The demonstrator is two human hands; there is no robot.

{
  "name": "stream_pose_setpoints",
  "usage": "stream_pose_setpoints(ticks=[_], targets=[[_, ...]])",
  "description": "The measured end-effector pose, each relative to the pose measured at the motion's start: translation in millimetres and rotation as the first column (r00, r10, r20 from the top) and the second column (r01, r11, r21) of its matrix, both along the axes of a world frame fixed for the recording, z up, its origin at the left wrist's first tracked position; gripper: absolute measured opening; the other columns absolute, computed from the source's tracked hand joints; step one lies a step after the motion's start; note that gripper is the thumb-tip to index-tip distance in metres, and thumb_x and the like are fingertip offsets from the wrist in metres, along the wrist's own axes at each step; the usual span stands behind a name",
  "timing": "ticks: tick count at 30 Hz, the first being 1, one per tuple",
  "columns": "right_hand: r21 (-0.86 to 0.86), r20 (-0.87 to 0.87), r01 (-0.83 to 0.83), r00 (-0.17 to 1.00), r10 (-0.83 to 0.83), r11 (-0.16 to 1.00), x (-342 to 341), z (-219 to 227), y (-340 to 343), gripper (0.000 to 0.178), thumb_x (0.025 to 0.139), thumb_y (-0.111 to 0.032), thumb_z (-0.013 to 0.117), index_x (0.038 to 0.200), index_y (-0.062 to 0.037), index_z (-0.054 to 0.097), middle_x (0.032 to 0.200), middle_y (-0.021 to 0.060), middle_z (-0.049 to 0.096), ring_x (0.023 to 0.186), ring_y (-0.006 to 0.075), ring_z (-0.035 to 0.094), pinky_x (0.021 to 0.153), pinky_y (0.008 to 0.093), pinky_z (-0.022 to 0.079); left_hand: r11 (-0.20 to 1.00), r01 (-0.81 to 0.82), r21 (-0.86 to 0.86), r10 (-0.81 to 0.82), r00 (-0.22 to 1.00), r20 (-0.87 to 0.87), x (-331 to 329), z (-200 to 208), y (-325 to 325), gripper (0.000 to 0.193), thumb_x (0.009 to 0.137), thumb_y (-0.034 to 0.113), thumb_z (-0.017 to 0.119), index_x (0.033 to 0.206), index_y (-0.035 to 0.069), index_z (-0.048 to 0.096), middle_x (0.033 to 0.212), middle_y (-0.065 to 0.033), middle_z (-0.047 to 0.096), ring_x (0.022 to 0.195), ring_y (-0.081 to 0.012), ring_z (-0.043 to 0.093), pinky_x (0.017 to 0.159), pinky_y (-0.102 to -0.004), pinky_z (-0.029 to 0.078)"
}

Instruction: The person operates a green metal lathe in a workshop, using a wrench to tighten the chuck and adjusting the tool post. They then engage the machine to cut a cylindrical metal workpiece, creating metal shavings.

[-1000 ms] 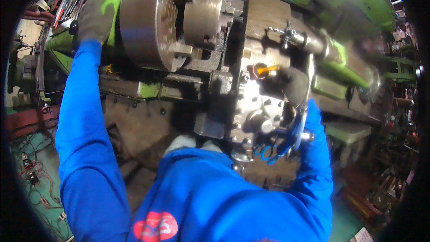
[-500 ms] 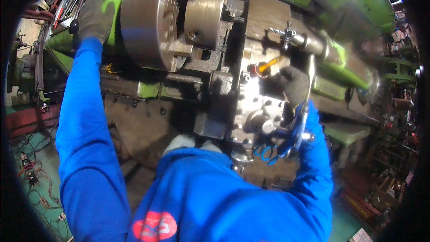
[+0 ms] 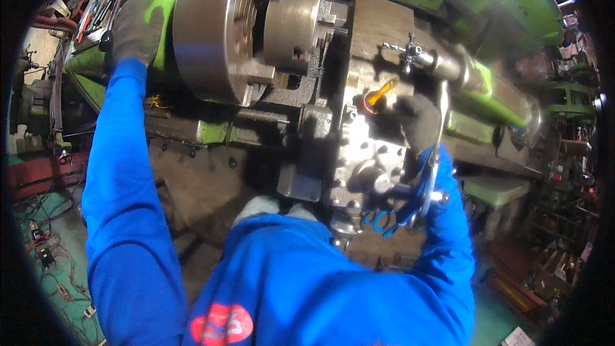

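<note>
My gloved right hand (image 3: 419, 122) wraps the long wrench handle (image 3: 435, 147) beside the tool post (image 3: 368, 147) — its axis running toward me — while my left hand (image 3: 131, 29) rests flat on the headstock (image 3: 96, 70), left of the chuck (image 3: 218, 32).

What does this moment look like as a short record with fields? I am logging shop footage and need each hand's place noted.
setting: green lathe in a workshop
left hand: gloved, resting on the headstock, beside the chuck
right hand: gloved, at the tool post, next to an orange-yellow handle
grip: cannot tell whether either hand is closed on anything
clothing: blue sleeves
nearby: drill bit in the tailstock
</note>
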State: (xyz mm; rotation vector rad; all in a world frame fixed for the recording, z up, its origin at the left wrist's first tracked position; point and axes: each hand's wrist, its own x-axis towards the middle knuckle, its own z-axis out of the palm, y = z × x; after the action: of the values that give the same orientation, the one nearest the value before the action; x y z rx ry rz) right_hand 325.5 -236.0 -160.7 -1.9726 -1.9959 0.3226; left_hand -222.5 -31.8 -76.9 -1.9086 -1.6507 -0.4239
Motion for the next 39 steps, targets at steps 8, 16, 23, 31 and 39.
stream_pose_setpoints(ticks=[8,16,23,31,39], targets=[[-0.009,-0.14,0.038,0.989,-0.039,0.999,6.1,-12.1,-7.2,0.022,0.08,-0.009,0.072,0.102,-0.0078,0.075,0.092,0.0141,0.071,0.085,0.0304,0.07,0.078,0.0369,0.055,0.998,0.022,0.063,-0.024,0.999,0.027,2.5,-3.4,0.0,0.037,0.091,0.032,0.065,0.118,0.007,0.065,0.123,-0.0173,0.063,0.12,-0.0354,0.056,0.104,-0.0451,0.043],[-0.138,-0.14,0.136,0.978,-0.155,0.981,-3.6,0.6,0.5,0.022,0.082,-0.014,0.073,0.101,-0.003,0.073,0.09,0.015,0.073,0.083,0.025,0.07,0.076,0.0349,0.054,0.997,0.053,0.061,-0.053,0.999,0.0,-5.4,-2.0,0.5,0.035,0.09,0.032,0.066,0.116,0.009,0.066,0.125,-0.0158,0.063,0.12,-0.0348,0.056,0.104,-0.0441,0.043],[-0.094,-0.443,0.332,0.83,-0.338,0.938,22.8,-14.0,-5.4,0.023,0.086,-0.02,0.072,0.097,0.0005,0.072,0.086,0.0152,0.074,0.079,0.0223,0.071,0.072,0.0356,0.055,0.994,0.084,0.065,-0.086,0.996,0.03,0.4,0.2,-1.4,0.034,0.09,0.032,0.067,0.116,0.009,0.066,0.125,-0.0152,0.064,0.12,-0.0347,0.057,0.105,-0.044,0.043],[0.217,-0.005,-0.117,0.993,0.121,0.969,19.7,-6.9,-5.7,0.021,0.08,-0.011,0.074,0.1,-0.0054,0.072,0.08,0.0148,0.065,0.078,0.0304,0.066,0.069,0.0401,0.052,1.0,-0.011,0.003,0.011,0.999,0.052,5.7,1.1,-2.5,0.035,0.09,0.031,0.066,0.117,0.009,0.066,0.125,-0.0152,0.064,0.121,-0.0346,0.056,0.105,-0.0446,0.043],[0.079,0.049,-0.233,0.972,0.23,0.969,13.0,-6.2,7.1,0.016,0.078,-0.014,0.073,0.093,-0.0095,0.073,0.081,0.0122,0.067,0.076,0.0318,0.066,0.069,0.042,0.053,0.999,0.015,0.045,-0.015,1.0,-0.009,1.8,1.6,-2.5,0.035,0.09,0.031,0.066,0.117,0.009,0.066,0.125,-0.0153,0.063,0.12,-0.0334,0.057,0.105,-0.0448,0.043]])
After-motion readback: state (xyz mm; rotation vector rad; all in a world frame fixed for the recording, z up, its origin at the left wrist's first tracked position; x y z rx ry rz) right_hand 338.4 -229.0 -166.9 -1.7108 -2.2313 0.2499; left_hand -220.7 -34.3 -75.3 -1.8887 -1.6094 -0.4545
